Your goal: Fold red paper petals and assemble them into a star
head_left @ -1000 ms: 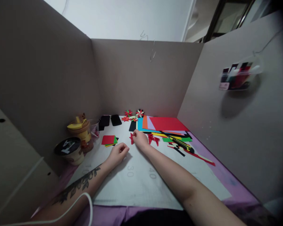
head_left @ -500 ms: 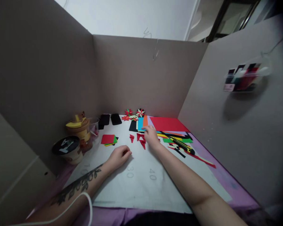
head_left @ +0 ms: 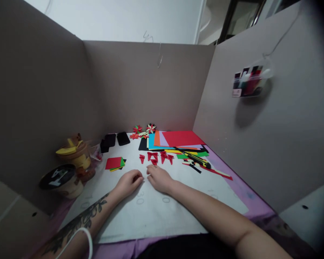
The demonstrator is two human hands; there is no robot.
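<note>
My left hand (head_left: 129,182) rests on the white sheet with its fingers curled in and the thumb against them. Anything inside that grip is hidden. Close beside it, my right hand (head_left: 160,178) has its fingers bent and drawn together, pointing at the left hand; whatever is in them, if anything, is too small to make out. Just beyond the right fingertips lie several small folded red paper pieces (head_left: 152,156). A little stack of square papers (head_left: 114,163), red on top with green and yellow edges showing, lies to the left of them.
A yellow-and-black utility knife (head_left: 197,160) lies among paper strips on the right, in front of coloured sheets (head_left: 182,138). Folded paper flowers (head_left: 151,128) and a black phone-like object (head_left: 123,138) are farther back. Pots (head_left: 75,154) stand left. Grey panels (head_left: 148,86) enclose the table.
My right hand has come back from the red pieces, toward my left hand. The left hand stays curled on the sheet. The whole view has shifted as the head turned right.
</note>
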